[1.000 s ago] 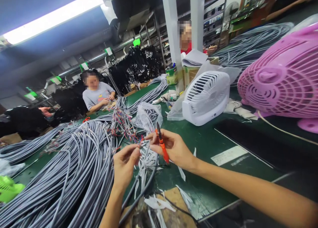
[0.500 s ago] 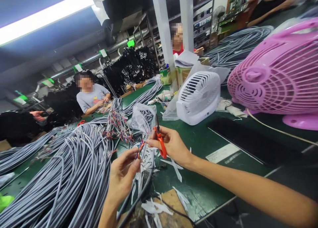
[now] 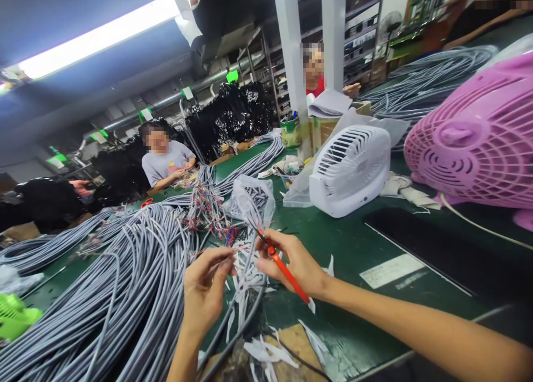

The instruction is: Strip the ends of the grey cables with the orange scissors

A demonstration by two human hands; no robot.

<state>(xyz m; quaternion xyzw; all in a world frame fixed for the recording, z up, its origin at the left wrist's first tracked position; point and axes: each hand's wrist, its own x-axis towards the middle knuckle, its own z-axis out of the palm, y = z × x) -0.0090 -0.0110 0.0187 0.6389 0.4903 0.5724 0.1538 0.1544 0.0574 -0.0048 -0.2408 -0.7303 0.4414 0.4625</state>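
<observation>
My left hand (image 3: 206, 290) pinches the end of a grey cable (image 3: 237, 315) that runs down toward me over the green table (image 3: 353, 243). My right hand (image 3: 293, 260) is closed on red-handled snips (image 3: 281, 265), whose dark tip points up-left at the cable end between my hands. White paper strips (image 3: 245, 271) lie under and around both hands. A big heap of grey cables (image 3: 120, 282) with red and blue wire ends (image 3: 206, 212) fills the table to my left.
A clear plastic bag (image 3: 250, 196) of parts sits just beyond my hands. A white fan (image 3: 352, 168) and a pink fan (image 3: 478, 143) stand to the right. Two people work at the table's far side. A green object (image 3: 16, 315) lies far left.
The snips have tilted from nearly upright to slanting, tip toward the cable end. My left hand's fingers have moved closer to the right hand. The camera shifted slightly.
</observation>
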